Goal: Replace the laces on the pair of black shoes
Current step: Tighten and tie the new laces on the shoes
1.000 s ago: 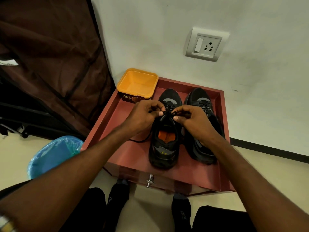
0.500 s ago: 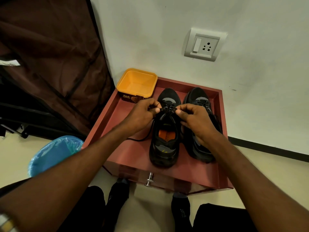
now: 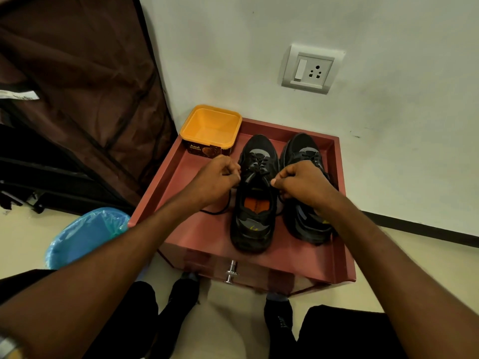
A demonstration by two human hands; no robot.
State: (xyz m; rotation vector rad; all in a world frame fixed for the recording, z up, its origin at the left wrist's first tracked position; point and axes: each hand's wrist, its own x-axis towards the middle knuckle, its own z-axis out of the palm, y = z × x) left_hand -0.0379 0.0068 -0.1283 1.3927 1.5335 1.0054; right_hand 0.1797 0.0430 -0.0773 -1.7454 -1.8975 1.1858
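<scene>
Gripping one end of the black lace (image 3: 259,169) in the curled left hand (image 3: 220,174), just left of the left shoe (image 3: 255,203); fingers closed tight round it. Gripping the other end in the curled right hand (image 3: 302,183), just right of that shoe's throat and overlapping the right shoe (image 3: 307,193). Lace drawn between both hands across the upper eyelets of the left shoe; loose tail (image 3: 217,209) trailing below the left hand onto the tray floor. Left shoe standing upright between the hands, toe away from the person, orange insole visible inside. Right shoe upright just beside it, touching or nearly so, laced at the toe end beyond the right hand; its middle hidden by that hand and wrist. Both shoes resting in a reddish drawer-like tray (image 3: 344,229), metal knob (image 3: 231,272) on its near face. Orange tub (image 3: 211,129), open, beyond the left hand at the tray's far corner. Blue bin (image 3: 85,237) well below and left of the left hand, on the floor. Wall socket (image 3: 309,69) above and beyond the right hand. Brown fabric cover (image 3: 77,86) far left of the left hand.
</scene>
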